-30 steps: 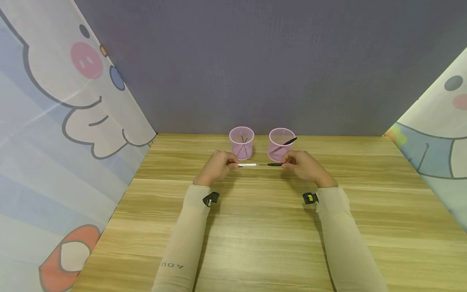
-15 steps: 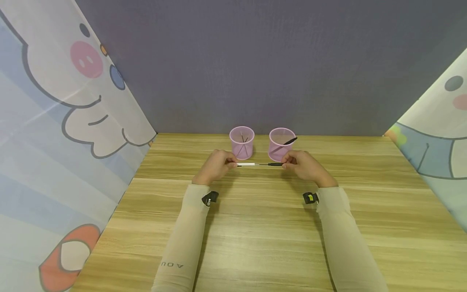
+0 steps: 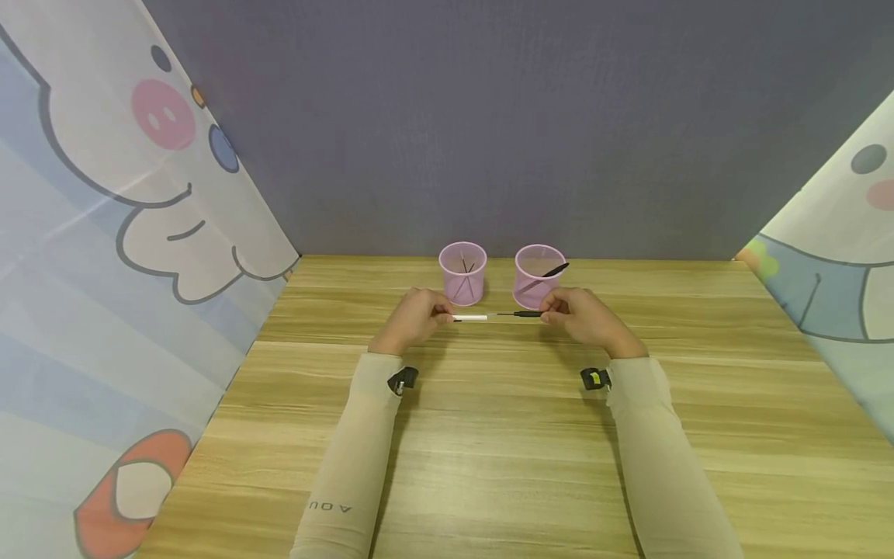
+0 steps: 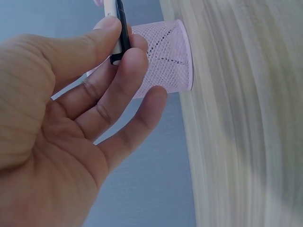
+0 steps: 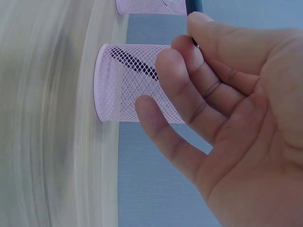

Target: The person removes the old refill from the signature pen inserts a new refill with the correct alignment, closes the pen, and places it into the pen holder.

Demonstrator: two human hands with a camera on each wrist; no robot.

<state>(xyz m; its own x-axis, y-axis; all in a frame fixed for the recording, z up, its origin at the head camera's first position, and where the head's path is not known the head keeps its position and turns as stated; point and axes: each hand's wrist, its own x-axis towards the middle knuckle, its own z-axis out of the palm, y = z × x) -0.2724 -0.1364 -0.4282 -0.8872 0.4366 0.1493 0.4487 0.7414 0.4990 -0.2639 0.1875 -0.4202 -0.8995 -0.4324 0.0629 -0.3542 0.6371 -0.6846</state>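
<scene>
My left hand (image 3: 414, 320) pinches a white pen barrel (image 3: 471, 317) with a black strip along it, between thumb and fingers. In the left wrist view the white barrel (image 4: 110, 8) lies alongside the black strip, with a black end below the thumb. My right hand (image 3: 585, 317) pinches a black pen part (image 3: 528, 314), whose thin rod points left toward the barrel's pale tip. The two pieces are nearly in line, end to end, in front of the cups. In the right wrist view the black part (image 5: 193, 5) shows above the thumb, its lower end between the fingertips.
Behind my hands stand two pink mesh cups. The left cup (image 3: 452, 289) holds thin dark sticks; the right cup (image 3: 522, 293) holds a black pen (image 3: 556, 269) leaning on its rim. A grey wall (image 3: 447, 132) rises behind the wooden table (image 3: 489, 466).
My left hand has shifted slightly left with the white barrel, which now sits a touch lower than the black part. The right hand stays almost still. Cups unmoved.
</scene>
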